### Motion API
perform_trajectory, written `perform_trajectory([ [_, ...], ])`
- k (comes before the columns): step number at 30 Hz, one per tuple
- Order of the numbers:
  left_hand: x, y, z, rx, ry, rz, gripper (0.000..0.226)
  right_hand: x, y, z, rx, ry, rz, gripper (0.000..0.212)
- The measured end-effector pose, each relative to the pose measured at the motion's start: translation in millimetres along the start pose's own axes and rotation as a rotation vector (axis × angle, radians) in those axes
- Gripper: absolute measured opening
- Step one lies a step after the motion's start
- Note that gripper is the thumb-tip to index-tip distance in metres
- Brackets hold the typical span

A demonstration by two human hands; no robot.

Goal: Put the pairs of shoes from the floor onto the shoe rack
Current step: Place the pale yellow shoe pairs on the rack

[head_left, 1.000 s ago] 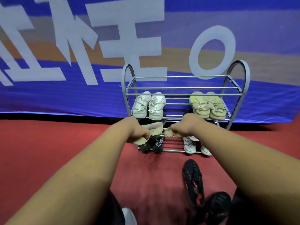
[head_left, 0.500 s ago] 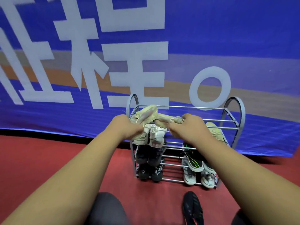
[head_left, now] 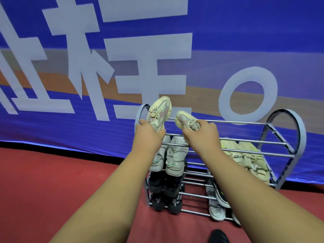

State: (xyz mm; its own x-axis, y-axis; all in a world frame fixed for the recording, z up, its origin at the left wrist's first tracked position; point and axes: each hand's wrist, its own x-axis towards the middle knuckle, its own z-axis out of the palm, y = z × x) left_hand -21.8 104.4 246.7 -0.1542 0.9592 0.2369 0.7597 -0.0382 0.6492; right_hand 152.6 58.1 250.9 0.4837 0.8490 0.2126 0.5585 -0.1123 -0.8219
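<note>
- The grey metal shoe rack with rounded end frames (head_left: 287, 142) is the landmark; it stands on the red floor (head_left: 52, 181) in front of the blue banner with large white characters (head_left: 87, 67).
- The left hand (head_left: 149, 135) grasps one cream mesh sneaker with laces (head_left: 160, 111) at its heel end, over the left end of the rack's top tier, toe pointing up and away.
- The right hand (head_left: 201, 132) grasps the matching cream sneaker (head_left: 185, 121) at the heel collar, just beside the first one, lying flatter over the top rails.
- Both hands are clenched around the shoes; I cannot tell if the soles already rest on the rails.
- These sneakers look light, with a soft upper and a stiffer sole, so the heel collar is probably the best place to hold; they are not fragile.
- The rails have gaps, so I think a shoe can tip if its sole does not bridge two rails.
- On the tier below sit a white pair (head_left: 173, 156) at the left and a pale yellow pair (head_left: 249, 158) at the right; darker pairs fill the lower tiers.
- One black shoe (head_left: 218, 236) lies on the floor in front of the rack, so the task is probably not finished.
</note>
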Motion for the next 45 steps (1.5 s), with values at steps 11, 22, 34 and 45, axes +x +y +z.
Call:
perform_trajectory([
  [11, 31, -13, 57, 0.2, 0.029, -0.004, 0.102, 46, 12, 67, -0.075, 0.029, 0.006, 0.041],
  [22, 47, -23, 50, 0.12, -0.021, -0.007, 0.071, 43, 9, 77, -0.177, -0.176, -0.024, 0.063],
  [34, 35, -39, 12, 0.129, -0.118, 0.159, 0.049, 24, 6, 67, -0.172, -0.212, -0.08, 0.079],
  [45, 20, -39, 4, 0.223, 0.021, 0.181, 0.038, 15, 21, 66, -0.141, -0.224, -0.195, 0.089],
])
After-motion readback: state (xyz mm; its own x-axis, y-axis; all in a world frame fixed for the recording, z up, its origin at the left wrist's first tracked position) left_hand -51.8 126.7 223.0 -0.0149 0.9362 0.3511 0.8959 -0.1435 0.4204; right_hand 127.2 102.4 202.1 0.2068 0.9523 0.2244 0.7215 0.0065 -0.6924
